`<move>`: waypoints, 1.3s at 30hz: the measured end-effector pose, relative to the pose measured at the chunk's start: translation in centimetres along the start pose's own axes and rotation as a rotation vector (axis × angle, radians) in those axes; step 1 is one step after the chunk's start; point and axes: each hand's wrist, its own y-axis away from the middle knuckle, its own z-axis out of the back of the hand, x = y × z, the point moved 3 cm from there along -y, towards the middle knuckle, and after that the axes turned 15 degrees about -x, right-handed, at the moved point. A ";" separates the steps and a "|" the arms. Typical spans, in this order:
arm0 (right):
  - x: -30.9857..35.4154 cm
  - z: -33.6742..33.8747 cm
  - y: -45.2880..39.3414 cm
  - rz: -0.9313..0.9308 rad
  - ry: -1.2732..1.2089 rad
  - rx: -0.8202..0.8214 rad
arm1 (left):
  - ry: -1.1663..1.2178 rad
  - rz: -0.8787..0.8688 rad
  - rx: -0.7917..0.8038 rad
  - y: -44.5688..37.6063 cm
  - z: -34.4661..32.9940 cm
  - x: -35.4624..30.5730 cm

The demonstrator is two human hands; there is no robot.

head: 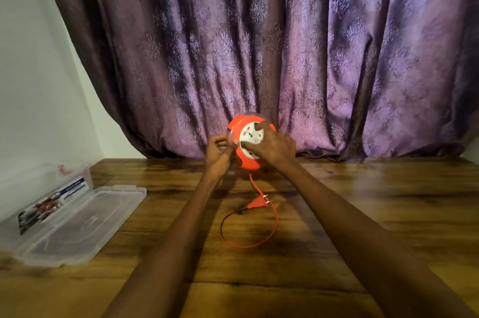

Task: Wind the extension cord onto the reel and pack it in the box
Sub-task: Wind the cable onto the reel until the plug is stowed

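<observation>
An orange cord reel (247,160) with a white socket face is held upright above the far middle of the wooden table. My left hand (219,155) grips its left edge. My right hand (272,147) lies over the socket face with fingers curled on it. An orange cord (272,229) drops from the reel's bottom and loops on the table. Its orange plug (258,202) lies inside that loop. A clear plastic box (51,195) stands at the left edge, open, with a printed label on its side.
The box's clear lid (85,224) lies flat on the table just right of the box. A purple patterned curtain (285,45) hangs behind the table's far edge. A white wall is at the left.
</observation>
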 end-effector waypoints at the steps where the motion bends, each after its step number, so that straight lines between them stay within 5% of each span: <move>1: -0.1 -0.3 0.0 -0.221 -0.175 0.040 | -0.002 -0.020 -0.002 0.4 -0.2 -0.1; 4: -0.4 -2.1 0.4 -0.814 -0.836 0.207 | -0.025 -0.077 0.009 1.3 -0.8 0.2; 7: -1.2 -3.1 1.0 -0.891 -0.905 0.251 | -0.035 -0.099 -0.006 1.6 -0.8 0.3; 10: -2.3 -2.7 0.6 -0.613 -0.763 0.234 | 0.010 -0.037 -0.064 0.4 0.1 1.1; 14: -3.7 -1.2 -0.8 0.025 -0.228 -0.022 | 0.079 0.089 -0.078 -1.1 1.0 1.9; 16: -3.3 -0.6 -0.9 0.384 -0.165 -0.066 | 0.089 0.106 -0.074 -1.6 1.1 1.5; 18: -3.2 0.0 -0.6 0.538 -0.188 -0.081 | 0.101 0.102 -0.099 -2.0 1.0 1.1; 24: -4.2 -2.4 2.4 0.126 -0.244 0.231 | 0.206 0.221 -0.212 -2.9 1.5 1.1; 27: -3.8 -4.4 3.4 -0.117 -0.618 0.342 | 0.279 0.278 -0.238 -2.9 1.8 1.2; 30: -2.7 -4.5 4.0 -0.351 -0.942 0.360 | 0.325 0.288 -0.247 -2.9 2.3 1.1; 35: -3.0 -3.8 3.8 -0.684 -1.105 0.271 | 0.358 0.332 -0.294 -3.0 3.0 0.8; 39: -3.7 -4.0 4.0 -0.823 -1.105 0.436 | 0.428 0.359 -0.304 -2.7 3.2 0.5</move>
